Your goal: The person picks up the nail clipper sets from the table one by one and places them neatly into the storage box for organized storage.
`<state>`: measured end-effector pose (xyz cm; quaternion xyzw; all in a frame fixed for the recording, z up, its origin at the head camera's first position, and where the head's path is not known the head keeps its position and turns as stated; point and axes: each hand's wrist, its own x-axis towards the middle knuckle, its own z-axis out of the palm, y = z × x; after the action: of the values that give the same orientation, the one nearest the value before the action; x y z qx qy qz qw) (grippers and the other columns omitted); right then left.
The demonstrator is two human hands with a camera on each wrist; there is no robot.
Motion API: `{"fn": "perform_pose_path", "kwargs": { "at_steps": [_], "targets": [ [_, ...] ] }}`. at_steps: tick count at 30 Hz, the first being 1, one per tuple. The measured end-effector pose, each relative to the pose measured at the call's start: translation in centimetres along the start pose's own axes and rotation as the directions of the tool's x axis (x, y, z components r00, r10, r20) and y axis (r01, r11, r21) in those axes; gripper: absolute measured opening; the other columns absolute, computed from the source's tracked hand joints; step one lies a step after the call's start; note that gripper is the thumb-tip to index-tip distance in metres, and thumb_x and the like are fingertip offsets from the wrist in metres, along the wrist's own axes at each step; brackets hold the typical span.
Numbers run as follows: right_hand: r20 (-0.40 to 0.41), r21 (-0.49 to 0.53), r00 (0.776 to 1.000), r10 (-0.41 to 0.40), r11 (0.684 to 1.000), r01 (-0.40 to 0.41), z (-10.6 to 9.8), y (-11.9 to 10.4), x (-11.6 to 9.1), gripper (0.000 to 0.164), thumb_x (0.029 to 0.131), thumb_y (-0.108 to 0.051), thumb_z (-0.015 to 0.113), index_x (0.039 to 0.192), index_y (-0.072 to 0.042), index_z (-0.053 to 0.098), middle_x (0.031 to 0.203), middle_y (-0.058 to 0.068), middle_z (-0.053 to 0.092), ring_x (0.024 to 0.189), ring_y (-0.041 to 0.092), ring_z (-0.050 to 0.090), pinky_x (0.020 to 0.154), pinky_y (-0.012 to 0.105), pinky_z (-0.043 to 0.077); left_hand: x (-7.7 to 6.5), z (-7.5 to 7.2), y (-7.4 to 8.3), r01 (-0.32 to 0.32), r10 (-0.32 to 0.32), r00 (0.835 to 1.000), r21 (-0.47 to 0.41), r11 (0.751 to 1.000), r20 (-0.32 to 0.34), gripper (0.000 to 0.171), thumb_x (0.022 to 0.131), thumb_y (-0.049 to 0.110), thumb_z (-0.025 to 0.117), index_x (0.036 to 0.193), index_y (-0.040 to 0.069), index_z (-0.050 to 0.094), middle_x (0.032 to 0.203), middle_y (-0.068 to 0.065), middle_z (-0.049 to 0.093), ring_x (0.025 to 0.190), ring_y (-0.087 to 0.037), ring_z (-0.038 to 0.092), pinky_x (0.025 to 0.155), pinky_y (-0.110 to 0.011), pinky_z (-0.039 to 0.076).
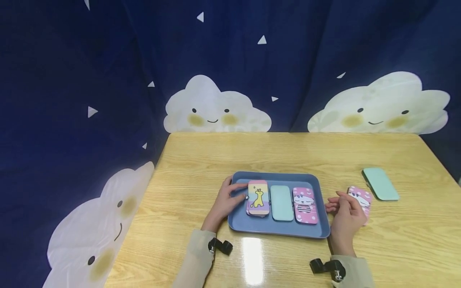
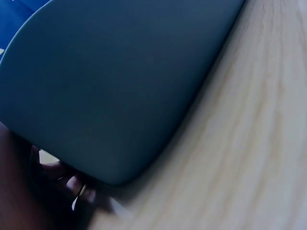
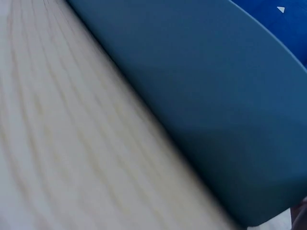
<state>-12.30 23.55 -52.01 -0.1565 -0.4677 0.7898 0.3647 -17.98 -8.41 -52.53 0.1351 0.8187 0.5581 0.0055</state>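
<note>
In the head view a blue tray [image 1: 259,229] lies on the table, bearing small flat tins in a row. At the left is a striped tin with a yellow giraffe [image 1: 258,199], with a pink edge showing beneath it. A mint tin [image 1: 282,203] lies in the middle and a pink cat tin [image 1: 305,205] at the right. My left hand [image 1: 227,200] reaches over the tray's left rim, its extended fingertips at the giraffe tin's left edge. My right hand [image 1: 346,220], fingers loosely bent, is beside the tray's right wall, partly covering another pink tin [image 1: 361,198].
A second mint tin [image 1: 381,184] lies on the wooden table [image 1: 201,160], to the right of the tray. Behind the table hangs a dark blue curtain [image 1: 230,52] with smiling clouds. The tray's outer wall [image 3: 206,72] fills much of the right wrist view.
</note>
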Motion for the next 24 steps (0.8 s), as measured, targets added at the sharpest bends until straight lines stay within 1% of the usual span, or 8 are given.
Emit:
{"fn": "perform_pose_path", "kwargs": {
  "at_steps": [4, 6, 9, 12, 16, 19, 21, 24],
  "targets": [
    [0.008, 0.009, 1.000, -0.013, 1.000, 0.013, 0.0, 0.2, 0.1, 0.018, 0.095, 0.010, 0.047, 0.097, 0.024, 0.058, 0.063, 0.014, 0.066, 0.045, 0.017, 0.061, 0.039, 0.023, 0.048, 0.0, 0.0, -0.1, -0.004, 0.004, 1.000, -0.006, 1.000, -0.001, 0.031, 0.084, 0.007, 0.073, 0.115, 0.006, 0.074, 0.149, -0.014, 0.041, 0.138, -0.035, 0.035, 0.113, -0.054, 0.027],
    [0.011, -0.007, 1.000, -0.027, 1.000, 0.027, -0.1, 0.2, 0.1, 0.018, 0.094, 0.010, 0.048, 0.098, 0.024, 0.058, 0.063, 0.014, 0.066, 0.045, 0.016, 0.061, 0.039, 0.022, 0.048, 0.1, 0.0, -0.2, -0.005, 0.005, 1.000, -0.009, 1.000, 0.000, 0.030, 0.085, 0.006, 0.072, 0.115, 0.006, 0.074, 0.149, -0.014, 0.040, 0.138, -0.035, 0.035, 0.114, -0.054, 0.026],
    [0.016, -0.069, 0.998, -0.061, 0.996, 0.062, -0.2, 0.2, 0.2, 0.017, 0.094, 0.009, 0.051, 0.097, 0.022, 0.060, 0.063, 0.012, 0.066, 0.045, 0.015, 0.060, 0.039, 0.022, 0.047, 0.0, 0.0, -0.3, -0.014, 0.014, 1.000, -0.017, 1.000, -0.001, 0.030, 0.084, 0.006, 0.072, 0.115, 0.005, 0.074, 0.149, -0.015, 0.041, 0.138, -0.036, 0.034, 0.114, -0.055, 0.026],
    [0.020, -0.150, 0.994, -0.107, 0.983, 0.109, -0.5, 0.3, 0.4, 0.016, 0.094, 0.007, 0.053, 0.097, 0.020, 0.062, 0.064, 0.010, 0.065, 0.045, 0.013, 0.059, 0.041, 0.020, 0.048, 0.0, 0.0, -0.3, -0.017, 0.017, 1.000, -0.017, 1.000, -0.003, 0.030, 0.084, 0.005, 0.072, 0.115, 0.005, 0.074, 0.149, -0.015, 0.040, 0.139, -0.037, 0.034, 0.114, -0.056, 0.026],
    [0.025, -0.270, 0.985, -0.172, 0.947, 0.172, -0.9, 0.3, 0.8, 0.018, 0.094, 0.005, 0.052, 0.097, 0.019, 0.063, 0.064, 0.007, 0.064, 0.046, 0.012, 0.058, 0.043, 0.019, 0.049, 0.0, 0.1, -0.2, -0.008, 0.008, 1.000, -0.010, 1.000, 0.003, 0.031, 0.084, 0.007, 0.072, 0.115, 0.006, 0.074, 0.150, -0.015, 0.039, 0.138, -0.037, 0.034, 0.114, -0.055, 0.026],
    [0.037, -0.373, 0.973, -0.228, 0.900, 0.225, -1.2, 0.2, 1.2, 0.020, 0.095, 0.002, 0.052, 0.097, 0.017, 0.065, 0.065, 0.004, 0.064, 0.049, 0.011, 0.058, 0.045, 0.017, 0.049, -0.1, 0.0, -0.1, -0.006, 0.006, 1.000, -0.009, 1.000, 0.004, 0.030, 0.084, 0.007, 0.072, 0.114, 0.006, 0.074, 0.150, -0.016, 0.038, 0.138, -0.037, 0.035, 0.113, -0.055, 0.027],
    [0.045, -0.411, 0.965, -0.260, 0.875, 0.255, -1.4, 0.2, 1.7, 0.021, 0.095, 0.001, 0.052, 0.096, 0.016, 0.066, 0.068, 0.005, 0.064, 0.050, 0.009, 0.059, 0.046, 0.017, 0.049, -0.1, 0.0, -0.1, -0.002, 0.002, 1.000, -0.008, 1.000, 0.004, 0.030, 0.084, 0.007, 0.071, 0.115, 0.006, 0.074, 0.151, -0.016, 0.038, 0.138, -0.037, 0.035, 0.113, -0.055, 0.027],
    [0.061, -0.426, 0.953, -0.298, 0.855, 0.295, -1.8, 0.3, 2.6, 0.021, 0.095, 0.001, 0.051, 0.097, 0.016, 0.066, 0.078, 0.011, 0.065, 0.051, 0.009, 0.059, 0.046, 0.016, 0.048, -0.1, 0.0, -0.1, -0.003, 0.003, 1.000, -0.005, 1.000, 0.002, 0.030, 0.085, 0.006, 0.071, 0.115, 0.005, 0.073, 0.150, -0.016, 0.038, 0.138, -0.037, 0.034, 0.113, -0.055, 0.027]
  ]
}}
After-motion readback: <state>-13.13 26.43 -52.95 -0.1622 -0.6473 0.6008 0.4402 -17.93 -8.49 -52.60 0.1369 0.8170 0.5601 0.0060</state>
